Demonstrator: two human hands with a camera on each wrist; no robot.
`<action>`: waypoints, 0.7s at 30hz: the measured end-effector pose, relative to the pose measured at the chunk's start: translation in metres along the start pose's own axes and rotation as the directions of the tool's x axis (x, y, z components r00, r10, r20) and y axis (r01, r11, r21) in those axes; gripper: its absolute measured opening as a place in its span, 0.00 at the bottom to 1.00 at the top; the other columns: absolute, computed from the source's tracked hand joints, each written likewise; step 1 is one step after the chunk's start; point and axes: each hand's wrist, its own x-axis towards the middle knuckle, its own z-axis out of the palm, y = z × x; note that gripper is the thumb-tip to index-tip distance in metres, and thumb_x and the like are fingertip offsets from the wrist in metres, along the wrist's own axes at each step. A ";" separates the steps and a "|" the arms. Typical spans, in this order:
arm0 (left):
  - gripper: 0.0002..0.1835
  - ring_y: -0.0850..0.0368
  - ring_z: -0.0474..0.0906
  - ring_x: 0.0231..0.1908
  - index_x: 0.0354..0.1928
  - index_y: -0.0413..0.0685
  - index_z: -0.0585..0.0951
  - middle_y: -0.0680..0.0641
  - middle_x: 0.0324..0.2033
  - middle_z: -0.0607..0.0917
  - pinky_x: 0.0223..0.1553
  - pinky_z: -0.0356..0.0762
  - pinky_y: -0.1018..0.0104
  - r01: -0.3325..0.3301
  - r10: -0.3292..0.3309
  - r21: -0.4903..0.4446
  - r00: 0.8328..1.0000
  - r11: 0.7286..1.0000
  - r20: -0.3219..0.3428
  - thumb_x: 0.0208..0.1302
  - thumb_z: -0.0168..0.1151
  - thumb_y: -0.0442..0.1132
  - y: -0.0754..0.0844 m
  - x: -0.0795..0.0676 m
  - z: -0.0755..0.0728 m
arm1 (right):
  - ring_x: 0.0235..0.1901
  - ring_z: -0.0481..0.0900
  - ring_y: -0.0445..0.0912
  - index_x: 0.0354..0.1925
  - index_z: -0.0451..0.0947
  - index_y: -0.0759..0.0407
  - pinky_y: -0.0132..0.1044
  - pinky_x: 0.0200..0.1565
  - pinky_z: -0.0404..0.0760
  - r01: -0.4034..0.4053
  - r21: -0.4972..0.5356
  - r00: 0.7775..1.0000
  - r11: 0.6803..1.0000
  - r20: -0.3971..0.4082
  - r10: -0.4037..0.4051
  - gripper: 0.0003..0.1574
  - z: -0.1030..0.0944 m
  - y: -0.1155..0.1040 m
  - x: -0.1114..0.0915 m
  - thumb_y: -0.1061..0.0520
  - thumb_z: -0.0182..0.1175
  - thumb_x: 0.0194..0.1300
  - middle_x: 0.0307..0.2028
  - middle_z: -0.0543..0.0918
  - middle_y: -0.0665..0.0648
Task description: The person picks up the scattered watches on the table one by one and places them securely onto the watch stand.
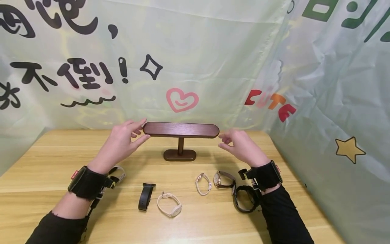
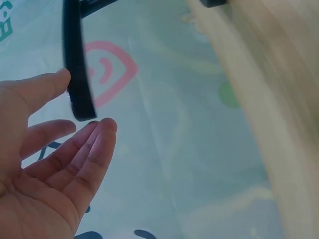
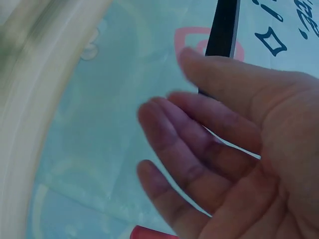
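A dark brown wooden T-shaped display stand (image 1: 181,130) stands upright toward the back of the table, its long bar level above a small rounded base. At the bar's left end is my left hand (image 1: 125,137), thumb and fingers spread apart. In the left wrist view, the thumb of that left hand (image 2: 55,164) lies against the edge of the bar (image 2: 77,64) or very close to it. Beyond the right end, my right hand (image 1: 239,144) has loosely bent fingers with nothing gripped. The right wrist view shows its thumb overlapping the bar (image 3: 223,30); contact is unclear.
In front of the stand lie a black watch (image 1: 146,196), a white watch (image 1: 175,210), a slim white-banded watch (image 1: 203,184), a brown-strapped watch (image 1: 217,179) and a black watch (image 1: 245,210). Another pale watch (image 1: 122,174) is partly behind the left wrist. Printed cloth (image 1: 213,51) hangs behind the table.
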 end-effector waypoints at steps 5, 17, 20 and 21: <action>0.29 0.43 0.89 0.41 0.70 0.37 0.80 0.38 0.42 0.89 0.42 0.92 0.48 -0.030 0.030 -0.006 0.999 1.000 -0.044 0.70 0.74 0.37 0.007 0.001 -0.005 | 0.45 0.89 0.49 0.55 0.86 0.65 0.46 0.52 0.89 0.008 0.000 0.990 1.000 0.144 -0.008 0.15 0.006 0.003 -0.007 0.60 0.67 0.75 0.42 0.91 0.57; 0.22 0.51 0.89 0.38 0.63 0.38 0.85 0.42 0.44 0.92 0.38 0.90 0.55 -0.178 0.176 -0.041 0.983 0.983 -0.052 0.68 0.74 0.35 0.035 -0.004 -0.008 | 0.36 0.86 0.40 0.41 0.89 0.63 0.33 0.42 0.87 0.052 0.012 0.959 0.999 0.280 -0.053 0.04 0.024 0.011 -0.025 0.67 0.71 0.67 0.36 0.91 0.55; 0.22 0.51 0.89 0.38 0.63 0.39 0.85 0.43 0.43 0.91 0.38 0.90 0.56 -0.208 0.207 -0.036 0.978 0.977 -0.030 0.68 0.75 0.34 0.041 -0.005 -0.006 | 0.36 0.86 0.39 0.40 0.89 0.61 0.33 0.41 0.87 0.050 0.018 0.957 0.999 0.286 -0.053 0.04 0.027 0.011 -0.025 0.66 0.73 0.66 0.35 0.90 0.53; 0.22 0.52 0.88 0.38 0.62 0.39 0.86 0.44 0.42 0.91 0.38 0.90 0.56 -0.218 0.218 -0.034 0.976 0.975 -0.020 0.68 0.75 0.34 0.043 -0.006 -0.005 | 0.36 0.85 0.39 0.39 0.89 0.60 0.33 0.41 0.86 0.046 0.022 0.956 0.999 0.290 -0.051 0.04 0.028 0.011 -0.025 0.66 0.73 0.66 0.35 0.90 0.52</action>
